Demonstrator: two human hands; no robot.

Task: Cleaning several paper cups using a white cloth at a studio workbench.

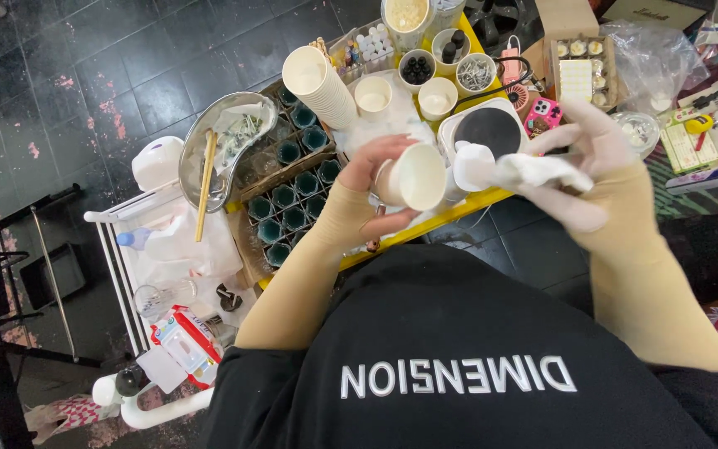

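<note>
Two hands raised over crowded yellow table (467, 206), black floor tiles below. Far left: white rack (118, 249) with clear bottle, red-and-white packet (186, 339) at foot. Next along: steel bowl (224, 145) tilted, wooden stick (204, 185) resting across rim. Beside bowl: cardboard tray (253, 241) of teal-lined small cups in rows. Behind tray: leaning stack of paper cups (322, 83), mouth facing up-left.

Left hand (376, 187): bare, sleeve tan, fingers curled around single paper cup (413, 177), cup tipped sideways, open mouth toward camera, interior pale. Cup held above table edge, blocking part of white cloth area behind.

Right hand (596, 162): white glove, thumb and fingers pinching white crumpled wipe (508, 170), wipe end just beside cup rim; contact not resolvable. Glove and wipe partly covering round black-topped appliance (489, 131).

Behind: small cups of white liquid, dark beads (416, 70), metal bits (476, 73). Further right: pink phone (542, 114), box of round items (582, 65), clear plastic bag (654, 54).
</note>
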